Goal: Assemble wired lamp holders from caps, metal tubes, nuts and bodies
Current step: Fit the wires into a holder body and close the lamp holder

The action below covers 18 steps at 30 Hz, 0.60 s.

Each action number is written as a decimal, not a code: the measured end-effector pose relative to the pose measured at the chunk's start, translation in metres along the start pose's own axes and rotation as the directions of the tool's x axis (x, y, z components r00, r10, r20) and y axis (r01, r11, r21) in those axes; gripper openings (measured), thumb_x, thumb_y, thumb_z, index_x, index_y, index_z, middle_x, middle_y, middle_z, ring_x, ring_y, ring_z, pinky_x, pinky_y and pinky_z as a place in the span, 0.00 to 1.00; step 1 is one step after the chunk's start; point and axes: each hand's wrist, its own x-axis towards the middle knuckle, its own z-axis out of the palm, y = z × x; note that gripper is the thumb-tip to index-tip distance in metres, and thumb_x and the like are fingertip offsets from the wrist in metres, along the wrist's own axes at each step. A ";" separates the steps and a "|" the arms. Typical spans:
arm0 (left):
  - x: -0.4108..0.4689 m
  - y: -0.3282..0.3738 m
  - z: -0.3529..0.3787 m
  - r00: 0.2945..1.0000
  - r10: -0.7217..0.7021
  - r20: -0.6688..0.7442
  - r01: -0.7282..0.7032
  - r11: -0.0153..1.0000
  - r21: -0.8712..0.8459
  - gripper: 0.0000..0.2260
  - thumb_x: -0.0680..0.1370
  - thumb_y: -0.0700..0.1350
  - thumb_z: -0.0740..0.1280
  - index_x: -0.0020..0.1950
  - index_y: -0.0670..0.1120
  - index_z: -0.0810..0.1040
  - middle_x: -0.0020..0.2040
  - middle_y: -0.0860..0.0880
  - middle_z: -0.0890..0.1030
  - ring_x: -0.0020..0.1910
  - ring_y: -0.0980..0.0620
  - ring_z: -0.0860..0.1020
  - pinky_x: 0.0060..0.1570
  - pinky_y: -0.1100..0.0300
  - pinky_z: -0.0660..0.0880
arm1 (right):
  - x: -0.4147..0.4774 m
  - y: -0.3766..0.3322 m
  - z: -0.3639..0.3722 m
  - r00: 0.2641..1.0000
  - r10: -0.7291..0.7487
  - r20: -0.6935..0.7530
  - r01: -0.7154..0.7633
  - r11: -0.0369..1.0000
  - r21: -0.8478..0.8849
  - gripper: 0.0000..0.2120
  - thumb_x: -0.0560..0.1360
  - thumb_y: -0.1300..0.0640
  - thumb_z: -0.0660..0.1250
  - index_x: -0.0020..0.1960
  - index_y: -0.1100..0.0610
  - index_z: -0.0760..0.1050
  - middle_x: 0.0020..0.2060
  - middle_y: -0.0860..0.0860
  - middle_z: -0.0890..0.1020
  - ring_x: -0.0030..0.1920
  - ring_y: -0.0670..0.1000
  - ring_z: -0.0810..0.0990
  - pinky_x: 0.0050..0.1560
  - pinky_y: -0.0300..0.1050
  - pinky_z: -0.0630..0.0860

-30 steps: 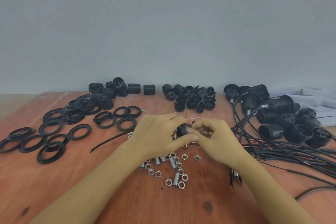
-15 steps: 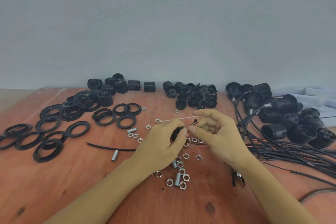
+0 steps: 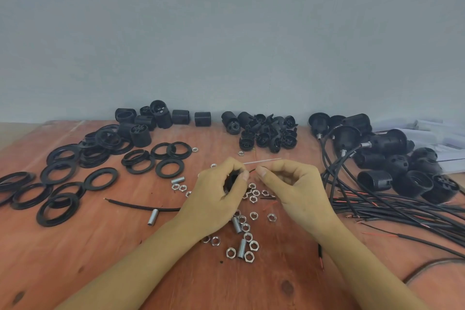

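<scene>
Nearest you, the table [image 3: 75, 259] is smooth reddish-brown wood with dark knots. Between your forearms lies a scatter of shiny hex nuts [image 3: 247, 236] and short metal tubes [image 3: 241, 249], silver and finely threaded. A loose black cable [image 3: 136, 206] trails off to the left, with one more tube just beside it.

Above the scatter, your left hand [image 3: 216, 201] is curled round a small black cap [image 3: 231, 180] of matte plastic, mostly hidden by your fingers. Your right hand [image 3: 297, 189] pinches a thin wire [image 3: 252, 170] between thumb and forefinger. Its red-and-black tip sits in the short gap between your two thumbs, right at the cap's upper edge. Whether the tip has entered the cap, you cannot tell.

Farther left, flat black rings [image 3: 100, 178] lie overlapping, round and ridged. To the right, a bundle of black cables [image 3: 402, 211] with red cores showing leads up to the wired holders [image 3: 385, 142], dark and bell-shaped. Along the far edge stand ribbed cylindrical bodies [image 3: 180, 116] and a pile of spare caps [image 3: 266, 133]. White papers [image 3: 442, 141] lie at the far right, under a plain grey wall [image 3: 226, 33].
</scene>
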 end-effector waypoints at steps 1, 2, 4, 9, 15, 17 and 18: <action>0.000 0.000 0.000 1.000 0.020 0.021 -0.020 1.000 0.003 0.06 0.80 0.46 0.62 0.44 0.49 0.75 0.31 0.49 0.75 0.29 0.54 0.72 0.31 0.64 0.67 | -0.001 -0.001 0.000 1.000 0.003 0.022 -0.003 1.000 0.005 0.05 0.69 0.49 0.72 0.42 0.48 0.85 0.37 0.51 0.86 0.37 0.48 0.82 0.39 0.39 0.79; -0.001 0.000 0.001 0.999 0.035 0.031 -0.035 0.999 0.001 0.06 0.81 0.46 0.62 0.44 0.49 0.75 0.32 0.49 0.76 0.30 0.52 0.72 0.31 0.62 0.68 | -0.001 -0.001 0.001 0.999 0.010 0.041 -0.010 1.000 0.004 0.05 0.69 0.48 0.72 0.42 0.46 0.85 0.38 0.52 0.86 0.38 0.49 0.81 0.40 0.42 0.80; -0.001 -0.002 0.001 1.000 0.024 0.015 -0.024 0.999 -0.021 0.07 0.81 0.46 0.62 0.44 0.49 0.76 0.33 0.48 0.77 0.31 0.50 0.74 0.33 0.57 0.71 | -0.001 -0.001 0.002 0.999 0.023 0.047 -0.022 1.000 -0.021 0.03 0.71 0.49 0.72 0.42 0.44 0.85 0.37 0.53 0.86 0.37 0.52 0.79 0.41 0.48 0.79; 0.001 -0.004 0.001 0.995 -0.028 -0.093 0.024 0.999 -0.036 0.09 0.81 0.46 0.63 0.41 0.48 0.76 0.31 0.48 0.76 0.29 0.52 0.72 0.30 0.61 0.68 | -0.001 0.002 0.001 0.999 0.048 0.019 -0.046 0.995 -0.094 0.05 0.75 0.56 0.72 0.40 0.51 0.83 0.31 0.52 0.83 0.31 0.49 0.74 0.35 0.45 0.74; 0.003 -0.001 -0.004 0.993 0.020 -0.120 -0.025 0.999 -0.040 0.08 0.79 0.47 0.66 0.41 0.48 0.76 0.31 0.50 0.76 0.29 0.52 0.73 0.30 0.63 0.69 | -0.002 0.002 0.001 0.999 -0.001 0.041 0.007 0.990 -0.139 0.05 0.76 0.57 0.71 0.41 0.51 0.82 0.32 0.64 0.79 0.32 0.52 0.72 0.34 0.48 0.72; 0.003 0.001 -0.005 0.993 0.041 -0.112 -0.048 0.997 -0.064 0.07 0.78 0.48 0.68 0.41 0.48 0.77 0.32 0.53 0.77 0.29 0.55 0.73 0.31 0.68 0.69 | 0.003 -0.002 -0.001 0.997 0.000 0.074 0.009 0.992 -0.126 0.04 0.76 0.58 0.71 0.42 0.52 0.82 0.35 0.64 0.81 0.33 0.53 0.74 0.34 0.44 0.73; 0.003 0.002 -0.006 0.992 0.048 -0.120 -0.057 0.996 -0.075 0.06 0.77 0.47 0.69 0.41 0.48 0.78 0.32 0.53 0.77 0.29 0.56 0.74 0.32 0.69 0.69 | 0.007 -0.006 -0.002 0.995 -0.001 0.102 0.014 0.992 -0.127 0.04 0.76 0.59 0.71 0.43 0.53 0.82 0.36 0.62 0.83 0.34 0.52 0.76 0.35 0.44 0.74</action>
